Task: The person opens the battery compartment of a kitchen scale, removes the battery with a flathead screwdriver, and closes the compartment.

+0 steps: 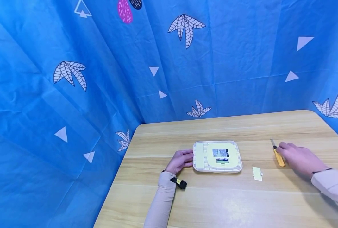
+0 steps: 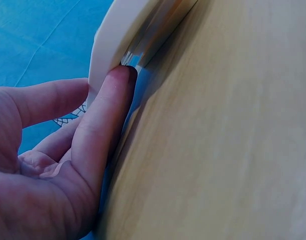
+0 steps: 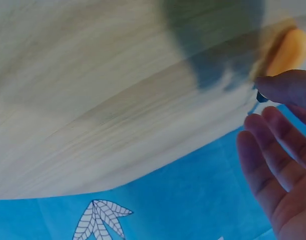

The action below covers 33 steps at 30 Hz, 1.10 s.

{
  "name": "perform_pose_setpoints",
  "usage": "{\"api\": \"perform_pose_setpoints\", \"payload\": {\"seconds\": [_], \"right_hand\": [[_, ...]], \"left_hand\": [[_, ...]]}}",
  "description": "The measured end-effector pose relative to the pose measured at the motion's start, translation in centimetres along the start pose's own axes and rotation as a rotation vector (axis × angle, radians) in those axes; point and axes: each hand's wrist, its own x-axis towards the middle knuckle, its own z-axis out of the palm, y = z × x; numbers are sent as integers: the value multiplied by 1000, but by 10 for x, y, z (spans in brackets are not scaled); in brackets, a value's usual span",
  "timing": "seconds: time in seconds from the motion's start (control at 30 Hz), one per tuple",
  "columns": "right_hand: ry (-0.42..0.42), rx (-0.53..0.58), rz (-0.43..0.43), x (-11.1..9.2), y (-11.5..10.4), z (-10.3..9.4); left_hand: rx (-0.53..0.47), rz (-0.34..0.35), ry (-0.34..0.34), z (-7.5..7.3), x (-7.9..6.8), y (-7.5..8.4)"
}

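A white, round-cornered rectangular device (image 1: 202, 155) lies label side up on the table, a battery visible in its uncovered compartment (image 1: 222, 161). My left hand (image 1: 181, 161) holds the device by its left edge; in the left wrist view one fingertip (image 2: 120, 80) reaches under the rim and another finger touches its side. Over to the right, an orange-handled screwdriver (image 1: 279, 157) rests on the wood with its shaft toward the back. My right hand (image 1: 301, 158) is at the screwdriver, its thumb (image 3: 288, 86) by the handle and the other visible fingers extended and spread.
Between the device and the screwdriver lies a small pale battery cover (image 1: 257, 174). A blue patterned curtain (image 1: 174, 79) hangs behind and to the left of the wooden table (image 1: 214, 202). The black wrist camera (image 1: 181, 183) sticks out beside my left wrist.
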Motion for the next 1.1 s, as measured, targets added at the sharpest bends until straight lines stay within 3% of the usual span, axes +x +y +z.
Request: {"api": "perform_pose_setpoints", "payload": {"seconds": [0.17, 0.4, 0.6, 0.9, 1.1], "right_hand": [[13, -1, -25, -2, -4, 4], [38, -10, -69, 0, -10, 9], [84, -25, -164, 2, -13, 15], [225, -100, -362, 5, -9, 24], [263, -145, -368, 8, -10, 22]], "left_hand": [[-3, -36, 29, 1, 1, 1], [-5, -32, 35, 1, 1, 0], [7, -25, 34, 2, 1, -1], [14, -17, 33, 1, 1, -2], [9, -15, 30, 1, 0, -2]]}}
